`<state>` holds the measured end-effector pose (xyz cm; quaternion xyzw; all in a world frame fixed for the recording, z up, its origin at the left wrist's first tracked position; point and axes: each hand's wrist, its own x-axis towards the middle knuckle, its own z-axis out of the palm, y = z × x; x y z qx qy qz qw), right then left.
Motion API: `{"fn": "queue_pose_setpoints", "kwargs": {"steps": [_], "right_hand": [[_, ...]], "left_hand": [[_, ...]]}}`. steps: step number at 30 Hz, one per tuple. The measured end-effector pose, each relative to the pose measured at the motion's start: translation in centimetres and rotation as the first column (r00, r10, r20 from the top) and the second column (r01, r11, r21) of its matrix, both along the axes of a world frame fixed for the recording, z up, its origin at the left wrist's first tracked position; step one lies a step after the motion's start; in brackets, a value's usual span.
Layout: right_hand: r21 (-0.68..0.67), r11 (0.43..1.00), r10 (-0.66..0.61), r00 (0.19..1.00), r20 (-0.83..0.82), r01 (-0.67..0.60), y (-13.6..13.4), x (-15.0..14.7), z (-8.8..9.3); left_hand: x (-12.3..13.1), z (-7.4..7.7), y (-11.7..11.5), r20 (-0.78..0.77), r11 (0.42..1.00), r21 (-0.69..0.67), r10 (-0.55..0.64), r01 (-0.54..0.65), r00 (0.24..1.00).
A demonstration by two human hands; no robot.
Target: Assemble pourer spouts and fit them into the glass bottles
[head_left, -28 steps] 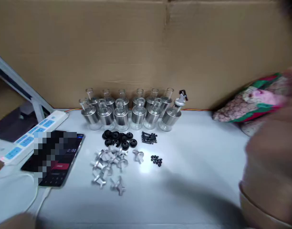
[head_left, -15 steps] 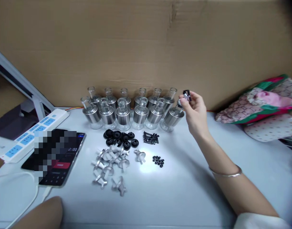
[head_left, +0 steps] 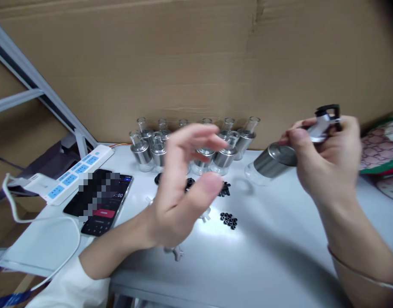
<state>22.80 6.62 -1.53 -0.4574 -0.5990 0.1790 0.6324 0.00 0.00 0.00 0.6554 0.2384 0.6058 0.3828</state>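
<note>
My right hand (head_left: pixel 328 158) is closed around the neck of a glass bottle (head_left: pixel 270 162) with a brushed metal sleeve. The bottle leans, its base at lower left, and a silver pour spout (head_left: pixel 320 128) with a black flip cap (head_left: pixel 328 111) tops it. My left hand (head_left: pixel 183 192) hangs over the middle of the table, fingers apart and nothing in it, somewhat blurred. Behind it stand several similar bottles (head_left: pixel 141 156) without spouts. Small black rings (head_left: pixel 228 220) lie in front of them. My left hand partly hides black stoppers (head_left: pixel 190 183), thin black parts (head_left: pixel 226 189) and silver spout pieces (head_left: pixel 175 253).
On the left lie a phone (head_left: pixel 119 209) and a white power strip (head_left: pixel 96 155) with a cable (head_left: pixel 77 239). A cardboard wall (head_left: pixel 183 64) closes off the back of the table. A patterned fabric item (head_left: pixel 382 145) sits at the right edge.
My right hand has lifted and tilted the spouted bottle, bringing it closer and to the right. My left hand has come in from the lower left over the table. The view has shifted.
</note>
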Motion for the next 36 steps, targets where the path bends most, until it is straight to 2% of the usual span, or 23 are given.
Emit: {"fn": "queue_pose_setpoints", "kwargs": {"steps": [3,5,8,10,12,13,14,16,19,21,24,27,32,36], "right_hand": [[-0.021,0.986,0.168,0.986,-0.022,-0.168,-2.7,-1.1,1.0],[-0.029,0.956,0.29,0.956,-0.031,-0.291,-4.1,-2.2,0.9],[-0.096,0.866,0.48,0.869,-0.12,-0.491,-5.7,-3.9,0.3],[-0.121,0.794,0.564,0.796,-0.219,-0.596,-6.4,-4.9,-0.1],[-0.115,0.737,0.618,0.732,-0.287,-0.666,-7.0,-5.5,-0.4],[-0.105,0.726,0.628,0.717,-0.303,-0.68,-7.2,-5.7,-0.6],[-0.099,0.728,0.626,0.717,-0.306,-0.678,-7.3,-5.8,-0.7],[-0.114,0.766,0.593,0.763,-0.255,-0.633,-7.4,-5.8,-0.9],[-0.183,0.827,0.531,0.846,-0.053,-0.531,-7.3,-5.4,-0.8],[-0.212,0.849,0.508,0.858,0.075,-0.485,-7.1,-5.1,-0.5],[-0.234,0.852,0.503,0.857,0.114,-0.468,-6.9,-4.9,-0.1],[-0.26,0.829,0.525,0.85,0.054,-0.495,-6.9,-4.8,0.0],[-0.281,0.75,0.628,0.778,0.019,-0.598,-6.9,-4.7,-0.1],[-0.307,0.732,0.646,0.763,0.029,-0.608,-7.1,-4.6,-0.3]], "left_hand": [[0.8,-0.9,0.3,-0.145,0.97,-0.189,-0.18,0.152,0.973],[0.9,-0.9,0.7,-0.316,0.922,-0.341,-0.295,0.183,0.901],[0.4,-0.4,1.5,-0.521,0.872,-0.428,-0.453,0.237,0.724],[0.1,-0.1,1.8,-0.511,0.832,-0.467,-0.531,0.3,0.676],[0.4,-0.4,1.8,-0.384,0.792,-0.498,-0.566,0.353,0.729],[0.8,-0.6,1.6,-0.294,0.777,-0.51,-0.561,0.369,0.774],[1.2,-0.9,1.4,-0.204,0.768,-0.518,-0.539,0.377,0.817],[2.1,-1.6,0.9,-0.076,0.754,-0.523,-0.507,0.399,0.859],[2.8,-2.2,0.1,-0.036,0.766,-0.494,-0.49,0.411,0.871],[2.9,-2.4,-0.3,-0.073,0.799,-0.461,-0.468,0.386,0.881],[3.0,-2.4,-0.7,-0.091,0.832,-0.414,-0.442,0.37,0.892],[3.1,-2.5,-0.9,0.002,0.807,-0.448,-0.431,0.386,0.902],[3.1,-2.9,-1.1,0.183,0.758,-0.51,-0.367,0.407,0.912],[3.2,-3.2,-1.2,0.255,0.752,-0.482,-0.371,0.45,0.893]]}}
